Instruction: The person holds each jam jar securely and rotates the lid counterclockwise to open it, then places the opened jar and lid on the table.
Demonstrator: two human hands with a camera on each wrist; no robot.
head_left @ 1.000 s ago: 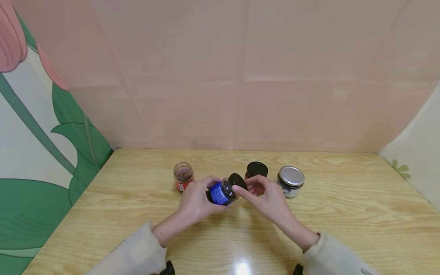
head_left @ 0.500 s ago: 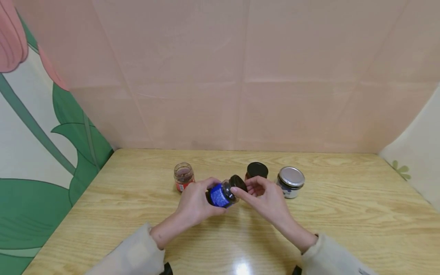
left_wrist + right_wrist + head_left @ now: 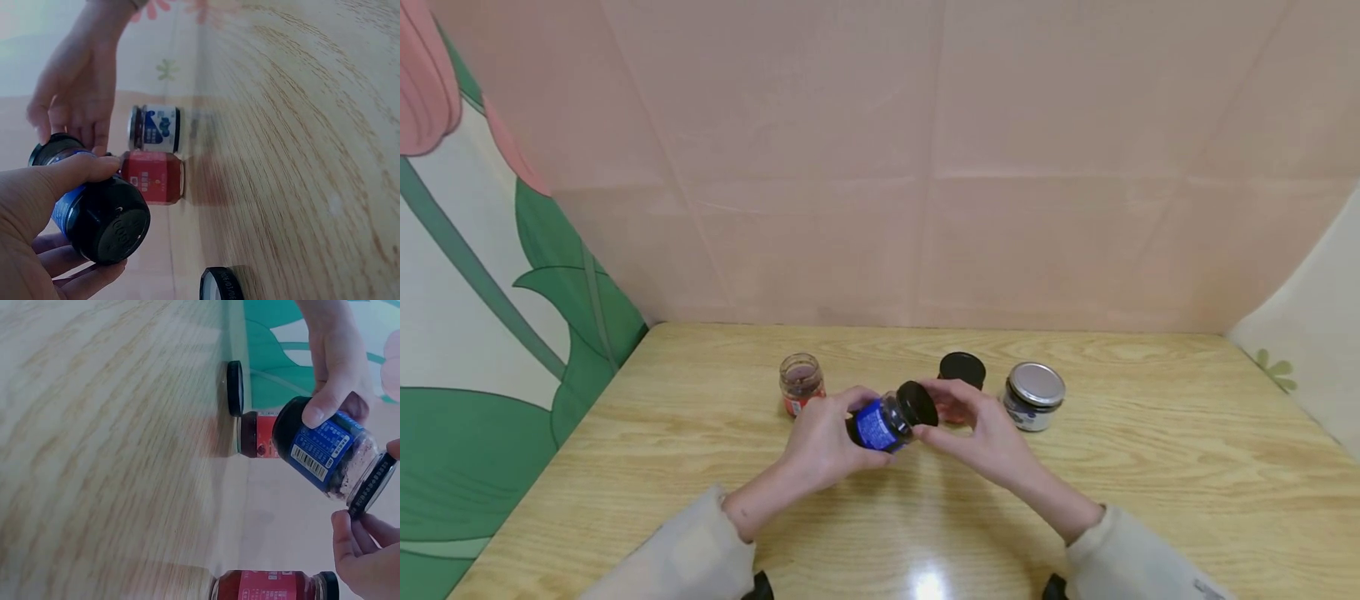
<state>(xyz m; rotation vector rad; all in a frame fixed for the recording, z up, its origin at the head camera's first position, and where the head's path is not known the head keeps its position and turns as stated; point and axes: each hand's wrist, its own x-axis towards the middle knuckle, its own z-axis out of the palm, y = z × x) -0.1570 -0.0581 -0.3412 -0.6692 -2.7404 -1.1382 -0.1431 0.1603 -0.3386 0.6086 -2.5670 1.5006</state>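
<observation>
A small glass jar with a blue label (image 3: 878, 425) is held tilted above the wooden table (image 3: 1150, 467). My left hand (image 3: 829, 435) grips its body, thumb on the label (image 3: 320, 445), and its dark base (image 3: 117, 232) faces the left wrist camera. My right hand (image 3: 979, 423) has its fingers curled round the jar's black lid (image 3: 917, 403), pinching the rim (image 3: 372, 482).
An open red-labelled jar (image 3: 800, 385) stands at the left, with a loose black lid (image 3: 234, 387) beside it. A black-lidded red jar (image 3: 961, 372) and a silver-lidded jar (image 3: 1034, 393) stand behind my right hand. Pink panels wall the table's far edge.
My right hand has shifted from touching the lid with an extended finger to curling its fingers round the lid. The jar has tipped slightly; the left hand keeps its hold.
</observation>
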